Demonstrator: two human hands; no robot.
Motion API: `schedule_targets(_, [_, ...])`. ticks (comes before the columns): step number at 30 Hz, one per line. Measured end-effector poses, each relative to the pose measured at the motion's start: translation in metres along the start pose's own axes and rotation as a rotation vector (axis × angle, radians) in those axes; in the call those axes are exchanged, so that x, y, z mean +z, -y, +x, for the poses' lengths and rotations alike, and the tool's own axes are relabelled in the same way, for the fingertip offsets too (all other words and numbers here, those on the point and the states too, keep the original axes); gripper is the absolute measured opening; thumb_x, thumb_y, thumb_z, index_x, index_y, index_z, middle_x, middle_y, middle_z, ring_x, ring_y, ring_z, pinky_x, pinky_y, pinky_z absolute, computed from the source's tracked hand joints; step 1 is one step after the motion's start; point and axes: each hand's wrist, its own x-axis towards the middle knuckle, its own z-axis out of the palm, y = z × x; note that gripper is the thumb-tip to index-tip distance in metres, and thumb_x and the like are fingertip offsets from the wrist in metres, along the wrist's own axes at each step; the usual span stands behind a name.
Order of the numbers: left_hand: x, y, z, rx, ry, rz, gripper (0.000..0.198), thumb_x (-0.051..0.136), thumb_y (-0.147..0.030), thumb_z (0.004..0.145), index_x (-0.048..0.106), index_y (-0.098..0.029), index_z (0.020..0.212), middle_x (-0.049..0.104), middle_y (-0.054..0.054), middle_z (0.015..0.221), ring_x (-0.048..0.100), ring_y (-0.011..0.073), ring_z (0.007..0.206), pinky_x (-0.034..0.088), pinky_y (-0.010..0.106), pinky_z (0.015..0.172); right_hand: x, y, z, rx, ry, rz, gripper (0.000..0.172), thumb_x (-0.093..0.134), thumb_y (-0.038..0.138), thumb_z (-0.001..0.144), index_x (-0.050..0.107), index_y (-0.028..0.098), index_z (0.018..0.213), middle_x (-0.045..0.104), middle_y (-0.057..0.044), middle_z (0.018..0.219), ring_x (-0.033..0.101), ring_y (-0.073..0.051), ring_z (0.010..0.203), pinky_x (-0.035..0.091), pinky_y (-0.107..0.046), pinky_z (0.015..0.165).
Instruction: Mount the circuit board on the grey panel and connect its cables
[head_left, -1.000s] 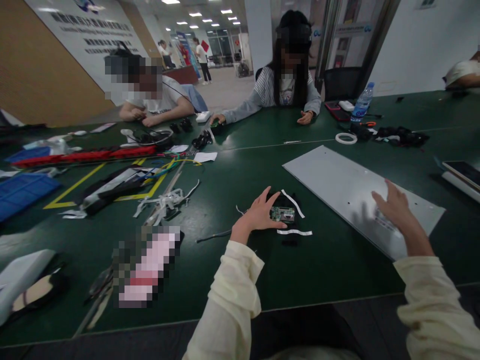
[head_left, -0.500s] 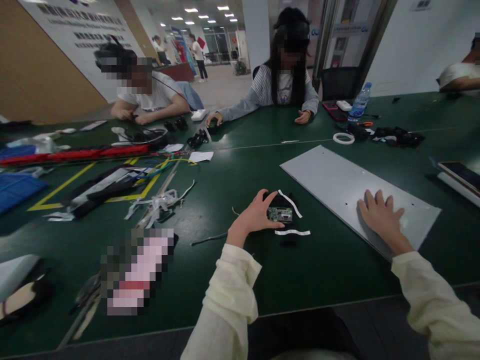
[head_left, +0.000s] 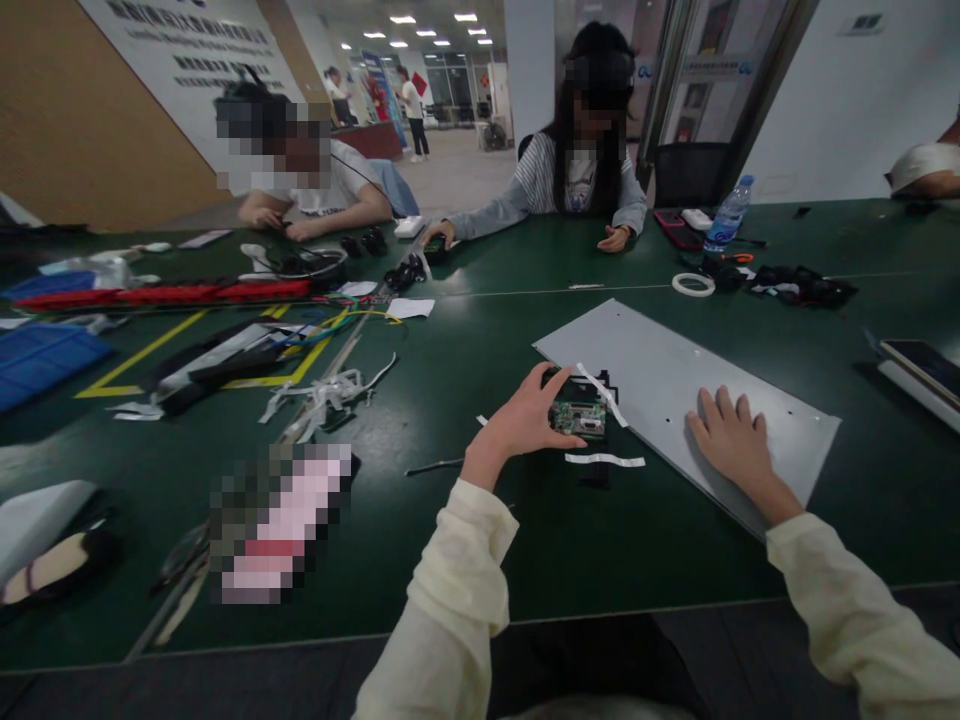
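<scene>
My left hand (head_left: 521,425) spans a small green circuit board (head_left: 583,420) on the table, with its thumb at the near edge and fingers at the far edge. A black frame-like part (head_left: 606,385) lies around the board, partly hidden. White tape strips (head_left: 604,461) stick out on the near and far sides of the board. My right hand (head_left: 731,440) rests palm down, fingers spread, on a flat light-grey panel (head_left: 645,350) with small holes. The panel's left edge lies close beside the board and the black part.
On the left are crumpled white strips (head_left: 334,400), a pixelated pinkish item (head_left: 289,520) and a blue basket (head_left: 49,360). A tape roll (head_left: 693,285) and a water bottle (head_left: 729,215) stand at the back right. Two people sit opposite, one with a hand (head_left: 439,235) on a small dark object.
The panel has slid left under my right hand, closer to the circuit board. My left hand stays around the board. The view has shifted slightly.
</scene>
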Motion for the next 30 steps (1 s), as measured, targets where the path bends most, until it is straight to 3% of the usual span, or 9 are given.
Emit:
schedule_targets(4, [-0.002, -0.006, 0.003, -0.001, 0.020, 0.050, 0.105, 0.067, -0.063, 0.065, 0.010, -0.032, 0.147, 0.008, 0.009, 0.155, 0.020, 0.0371, 0.140, 0.027, 0.048, 0.112, -0.006, 0.022, -0.003, -0.102, -0.002, -0.001, 0.059, 0.022, 0.046, 0.095, 0.036, 0.016, 0.143, 0.032, -0.017, 0.147, 0.025, -0.040, 0.134, 0.027, -0.061, 0.100])
schedule_targets(11, [-0.011, -0.011, 0.001, -0.002, -0.008, 0.050, 0.107, 0.070, -0.064, 0.062, 0.014, -0.031, 0.147, 0.011, 0.009, 0.154, 0.026, 0.0360, 0.138, 0.029, 0.045, 0.111, -0.018, 0.050, -0.005, -0.300, 0.051, 0.043, 0.057, 0.024, 0.044, 0.094, 0.037, 0.016, 0.143, 0.032, -0.015, 0.149, 0.026, -0.037, 0.135, 0.028, -0.058, 0.103])
schedule_targets(16, [-0.016, -0.016, 0.004, 0.014, -0.036, 0.064, 0.108, 0.071, -0.062, 0.061, 0.014, -0.031, 0.147, 0.012, 0.009, 0.154, 0.023, 0.0357, 0.139, 0.027, 0.045, 0.112, -0.021, 0.061, -0.011, -0.424, 0.080, 0.118, 0.057, 0.025, 0.042, 0.095, 0.034, 0.018, 0.145, 0.028, -0.010, 0.152, 0.022, -0.035, 0.138, 0.027, -0.055, 0.106])
schedule_targets(20, [-0.009, -0.018, 0.013, 0.054, -0.031, 0.068, 0.109, 0.070, -0.063, 0.062, 0.011, -0.030, 0.147, 0.010, 0.010, 0.154, 0.021, 0.0350, 0.140, 0.027, 0.044, 0.113, -0.024, 0.058, -0.009, -0.500, 0.128, 0.271, 0.059, 0.029, 0.037, 0.093, 0.023, 0.016, 0.149, 0.031, -0.009, 0.151, 0.019, -0.030, 0.141, 0.027, -0.051, 0.109])
schedule_targets(22, [0.000, -0.016, 0.019, 0.053, -0.011, 0.070, 0.110, 0.070, -0.064, 0.062, 0.010, -0.030, 0.148, 0.011, 0.010, 0.154, 0.020, 0.0355, 0.140, 0.027, 0.044, 0.112, -0.022, 0.048, -0.005, -0.476, 0.147, 0.426, 0.059, 0.027, 0.034, 0.094, 0.020, 0.017, 0.150, 0.036, -0.008, 0.148, 0.027, -0.025, 0.139, 0.031, -0.046, 0.109])
schedule_targets(25, [0.016, -0.012, 0.025, 0.037, 0.036, 0.071, 0.108, 0.069, -0.064, 0.063, 0.010, -0.030, 0.148, 0.013, 0.011, 0.154, 0.021, 0.0356, 0.140, 0.029, 0.044, 0.111, -0.013, 0.021, 0.001, -0.327, 0.111, 0.566, 0.055, 0.024, 0.033, 0.094, 0.026, 0.017, 0.147, 0.043, -0.010, 0.143, 0.039, -0.021, 0.132, 0.034, -0.041, 0.108])
schedule_targets(30, [0.035, -0.007, 0.028, 0.023, 0.097, 0.043, 0.107, 0.065, -0.065, 0.066, 0.007, -0.029, 0.148, 0.009, 0.012, 0.155, 0.022, 0.0343, 0.140, 0.028, 0.043, 0.112, 0.008, -0.014, -0.002, -0.105, 0.024, 0.314, 0.054, 0.027, 0.036, 0.092, 0.035, 0.015, 0.141, 0.038, -0.016, 0.144, 0.031, -0.032, 0.135, 0.033, -0.052, 0.105])
